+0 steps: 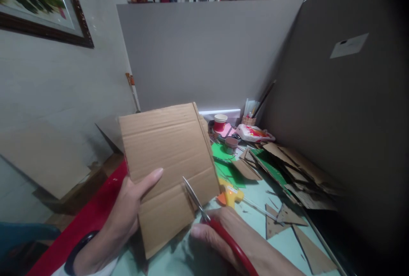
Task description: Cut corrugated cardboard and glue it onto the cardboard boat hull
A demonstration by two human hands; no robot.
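A brown corrugated cardboard sheet [166, 148] is held up in front of me, tilted, with fold lines across it. My left hand [136, 195] grips its left edge, the thumb flat on the near face and the fingers hidden behind. My right hand [220, 229] is closed round a pair of red-handled scissors [234, 244]. One metal blade lies over the face of the sheet, and a slit runs from the lower edge up along it. The other blade is hidden behind the cardboard.
On the pale green table [252, 216] lie a yellow glue gun [231, 194], triangular cardboard scraps [313, 248] and green paper [220, 151]. Stacked cardboard [300, 169] leans at the right. Behind are a red cup [220, 123], a tissue pack [254, 133] and a pen holder [248, 120]. Grey panels stand beyond.
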